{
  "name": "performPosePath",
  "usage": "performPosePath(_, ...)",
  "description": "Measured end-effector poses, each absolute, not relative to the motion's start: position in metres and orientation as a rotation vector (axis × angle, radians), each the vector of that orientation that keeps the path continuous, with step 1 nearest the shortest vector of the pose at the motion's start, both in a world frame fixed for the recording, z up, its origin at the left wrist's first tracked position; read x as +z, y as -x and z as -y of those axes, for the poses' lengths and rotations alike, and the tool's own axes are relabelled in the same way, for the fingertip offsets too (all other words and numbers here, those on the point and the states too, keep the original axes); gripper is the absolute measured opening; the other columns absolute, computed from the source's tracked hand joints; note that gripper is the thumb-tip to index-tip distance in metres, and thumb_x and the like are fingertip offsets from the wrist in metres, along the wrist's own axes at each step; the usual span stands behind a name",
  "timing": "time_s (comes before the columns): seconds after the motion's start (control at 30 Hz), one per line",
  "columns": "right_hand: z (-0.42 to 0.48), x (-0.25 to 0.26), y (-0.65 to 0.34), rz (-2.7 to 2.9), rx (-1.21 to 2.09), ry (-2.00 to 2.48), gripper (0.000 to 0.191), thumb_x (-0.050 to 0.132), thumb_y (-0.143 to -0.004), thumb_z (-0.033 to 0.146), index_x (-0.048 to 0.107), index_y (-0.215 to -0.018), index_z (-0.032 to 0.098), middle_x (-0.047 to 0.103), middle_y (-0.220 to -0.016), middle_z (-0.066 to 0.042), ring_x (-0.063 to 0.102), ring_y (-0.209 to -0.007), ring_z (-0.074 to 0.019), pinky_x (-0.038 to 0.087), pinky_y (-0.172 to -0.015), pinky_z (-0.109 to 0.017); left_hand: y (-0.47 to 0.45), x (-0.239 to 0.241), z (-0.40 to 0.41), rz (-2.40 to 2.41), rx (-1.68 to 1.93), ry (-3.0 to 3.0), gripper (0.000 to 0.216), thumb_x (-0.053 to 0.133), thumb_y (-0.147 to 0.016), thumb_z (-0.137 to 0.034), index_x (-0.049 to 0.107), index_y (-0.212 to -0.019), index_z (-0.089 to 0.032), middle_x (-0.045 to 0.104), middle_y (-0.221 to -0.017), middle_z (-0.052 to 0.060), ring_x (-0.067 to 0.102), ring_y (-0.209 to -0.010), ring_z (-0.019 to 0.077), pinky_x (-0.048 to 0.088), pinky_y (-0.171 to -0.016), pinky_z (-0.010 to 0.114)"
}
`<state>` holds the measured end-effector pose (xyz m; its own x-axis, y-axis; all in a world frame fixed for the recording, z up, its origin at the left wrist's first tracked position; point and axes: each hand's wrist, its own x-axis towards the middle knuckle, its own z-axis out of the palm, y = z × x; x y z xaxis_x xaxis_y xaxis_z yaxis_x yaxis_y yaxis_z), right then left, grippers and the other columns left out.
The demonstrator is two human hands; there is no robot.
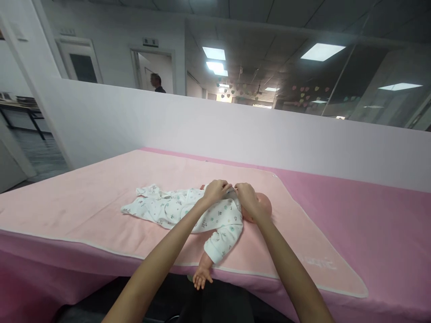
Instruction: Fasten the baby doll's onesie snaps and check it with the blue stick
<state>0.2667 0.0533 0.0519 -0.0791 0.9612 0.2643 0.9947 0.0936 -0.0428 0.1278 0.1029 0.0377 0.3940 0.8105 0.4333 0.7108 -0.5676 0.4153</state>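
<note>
A baby doll (264,205) lies on its back, head to the right, dressed in a white patterned baby romper (182,206). My left hand (216,191) is over the doll's chest, fingers bent and closed on the romper's cloth by the upper front. Close beside it, my right hand (245,194) pinches the cloth near the neckline and partly covers the doll's head. What exactly lies between the fingertips is small and partly hidden. One sleeved doll arm stretches toward me, its bare hand (202,276) hanging over the table's front edge. The romper's legs lie flat to the left.
Under the doll spreads a light pink pad (101,193) with a pale border, on a darker pink table cover (370,224). A white partition (235,130) rises behind the table. Beyond it a person (157,83) stands near a doorway. A desk (23,107) is at far left.
</note>
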Motion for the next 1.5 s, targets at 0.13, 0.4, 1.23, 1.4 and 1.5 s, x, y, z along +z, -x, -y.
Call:
performPosePath(0.13, -0.068, 0.047, -0.262, 2.18, -0.186, 2.029, 0.017, 0.041, -0.083, 0.013, 0.057, -0.086, 0.018, 0.057, -0.072, -0.003, 0.048, -0.063, -0.0118, 0.027, -0.054, -0.021, -0.125, 0.037, -0.114, -1.493, 0.71, -2.666, 0.047, 0.029, -0.085, -0.047, 0.064, -0.072, -0.018, 0.065, -0.071, 0.007, 0.057, -0.068, 0.0186, 0.033, -0.059, 0.026)
performPosePath(0.4, -0.101, 0.038, -0.246, 2.346, -0.317, 1.944, 0.018, 0.046, -0.081, 0.013, 0.059, -0.093, 0.014, 0.064, -0.08, -0.011, 0.059, -0.079, -0.0166, 0.036, -0.066, -0.023, -0.103, -0.004, -0.18, -1.694, 0.45, -2.739, 0.04, 0.051, -0.07, -0.023, 0.054, -0.109, -0.022, 0.061, -0.106, 0.006, 0.054, -0.1, 0.0211, 0.036, -0.087, 0.033)
performPosePath(1.23, -0.044, 0.036, -0.303, 2.246, -0.125, 1.502, 0.025, 0.042, -0.08, 0.025, 0.065, -0.072, 0.02, 0.064, -0.091, -0.006, 0.052, -0.1, -0.0191, 0.03, -0.092, -0.034, -0.099, -0.008, -0.139, -1.676, 0.76, -2.582, 0.04, 0.048, -0.071, -0.025, 0.053, -0.111, -0.024, 0.062, -0.098, 0.006, 0.053, -0.095, 0.0236, 0.037, -0.082, 0.034)
performPosePath(1.4, -0.059, 0.025, -0.349, 1.656, 0.451, 1.511, 0.037, 0.043, -0.078, 0.045, 0.066, -0.071, 0.017, 0.066, -0.075, -0.004, 0.058, -0.079, -0.0191, 0.042, -0.071, -0.029, -0.099, -0.009, -0.138, -1.683, 0.729, -2.607, 0.037, 0.047, -0.072, -0.026, 0.058, -0.108, -0.025, 0.062, -0.098, 0.007, 0.052, -0.095, 0.0241, 0.037, -0.082, 0.034)
performPosePath(1.5, -0.069, 0.011, -0.367, 1.388, 0.825, 1.335, 0.035, 0.053, -0.071, 0.046, 0.068, -0.077, 0.016, 0.068, -0.086, -0.005, 0.06, -0.086, -0.0205, 0.044, -0.076, -0.029, -0.098, -0.011, -0.14, -1.673, 0.75, -2.611, 0.037, 0.047, -0.072, -0.027, 0.058, -0.108, -0.025, 0.062, -0.099, 0.007, 0.052, -0.095, 0.024, 0.037, -0.08, 0.033)
